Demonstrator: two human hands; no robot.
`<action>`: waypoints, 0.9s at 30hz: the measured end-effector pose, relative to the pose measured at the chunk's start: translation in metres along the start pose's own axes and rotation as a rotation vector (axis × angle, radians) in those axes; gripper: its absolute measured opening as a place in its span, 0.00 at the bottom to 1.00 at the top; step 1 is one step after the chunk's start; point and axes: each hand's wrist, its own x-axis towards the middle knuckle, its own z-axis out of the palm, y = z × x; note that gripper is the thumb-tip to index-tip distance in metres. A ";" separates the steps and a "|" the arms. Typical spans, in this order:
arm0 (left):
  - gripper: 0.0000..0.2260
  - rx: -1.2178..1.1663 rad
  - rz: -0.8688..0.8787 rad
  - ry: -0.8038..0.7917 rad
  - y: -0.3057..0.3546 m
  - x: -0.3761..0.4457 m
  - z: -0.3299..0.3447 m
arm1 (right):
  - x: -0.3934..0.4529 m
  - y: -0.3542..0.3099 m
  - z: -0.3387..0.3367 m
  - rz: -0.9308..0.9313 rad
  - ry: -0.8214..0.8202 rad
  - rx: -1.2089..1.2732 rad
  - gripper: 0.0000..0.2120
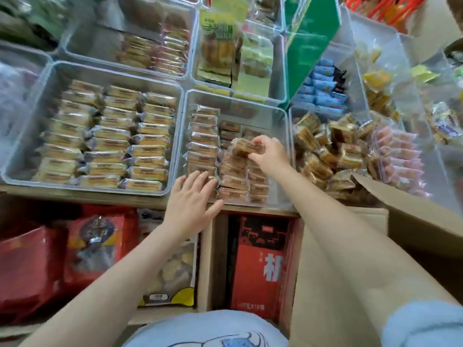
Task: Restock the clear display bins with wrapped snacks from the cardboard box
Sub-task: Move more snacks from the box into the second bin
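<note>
Clear-walled middle bin (284, 146) is mid-restock: right hand (269, 155) pinches a wrapped snack (244, 146) over its far-right stack, left hand (191, 201) lies flat-fingered steadying the near row, cardboard box (390, 214) at right, and next comes settling it level.

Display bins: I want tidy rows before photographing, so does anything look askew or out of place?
Yes. The bin to the right holds brown wrapped snacks heaped at random angles, unlike the neat rows in the left bin. In the middle bin, the right hand holds one snack tilted, not yet placed.
</note>
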 end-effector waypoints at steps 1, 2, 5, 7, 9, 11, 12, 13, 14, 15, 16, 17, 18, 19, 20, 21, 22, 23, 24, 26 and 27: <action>0.37 0.011 0.012 -0.001 -0.001 0.000 0.001 | 0.006 -0.003 0.007 -0.003 -0.022 0.006 0.19; 0.36 0.019 0.021 0.007 -0.003 0.000 0.003 | 0.011 -0.006 0.013 -0.004 -0.043 0.003 0.19; 0.31 0.051 0.038 0.041 -0.005 0.000 0.007 | 0.023 -0.010 0.031 -0.002 -0.107 -0.058 0.19; 0.30 0.064 0.058 0.059 -0.005 0.000 0.010 | 0.026 -0.010 0.040 0.008 -0.143 -0.080 0.20; 0.30 0.071 0.064 0.081 -0.005 0.001 0.011 | 0.028 -0.011 0.046 0.033 -0.151 -0.118 0.20; 0.30 0.081 0.061 0.098 -0.005 0.001 0.011 | 0.029 -0.013 0.051 0.028 -0.159 -0.195 0.19; 0.30 0.084 0.058 0.098 -0.005 0.000 0.011 | 0.029 -0.016 0.052 0.020 -0.164 -0.224 0.19; 0.30 0.086 0.055 0.095 -0.004 0.001 0.011 | 0.029 -0.017 0.054 0.016 -0.171 -0.235 0.20; 0.30 0.089 0.054 0.097 -0.004 0.001 0.011 | 0.028 -0.017 0.055 0.012 -0.183 -0.227 0.21; 0.30 0.091 0.053 0.099 -0.004 0.001 0.011 | 0.027 -0.015 0.055 0.010 -0.199 -0.206 0.23; 0.30 0.094 0.052 0.105 -0.004 0.001 0.011 | 0.026 -0.012 0.054 0.008 -0.214 -0.177 0.24; 0.30 0.097 0.052 0.113 -0.004 0.001 0.011 | 0.026 -0.007 0.053 0.010 -0.231 -0.139 0.25; 0.30 0.099 0.055 0.120 -0.004 0.001 0.012 | 0.025 -0.003 0.050 0.015 -0.249 -0.095 0.25; 0.30 0.101 0.057 0.119 -0.004 0.001 0.012 | 0.024 0.000 0.047 0.018 -0.266 -0.068 0.24; 0.31 0.103 0.056 0.112 -0.004 0.001 0.012 | 0.022 0.001 0.044 0.010 -0.283 -0.064 0.24; 0.31 0.105 0.050 0.095 -0.004 0.001 0.012 | 0.019 0.001 0.040 0.001 -0.300 -0.077 0.23; 0.32 0.104 0.042 0.075 -0.004 0.001 0.011 | 0.015 0.000 0.035 -0.009 -0.314 -0.092 0.24; 0.32 0.097 0.035 0.052 -0.004 0.001 0.010 | 0.010 -0.002 0.030 -0.026 -0.320 -0.111 0.24; 0.33 0.086 0.031 0.032 -0.004 0.002 0.009 | 0.003 -0.005 0.021 -0.049 -0.310 -0.122 0.25; 0.34 0.071 0.026 0.006 -0.006 0.001 0.004 | -0.018 -0.008 -0.002 -0.093 -0.242 -0.099 0.24; 0.34 0.060 0.024 -0.004 -0.005 -0.001 0.002 | -0.033 -0.009 -0.020 -0.131 -0.193 -0.075 0.22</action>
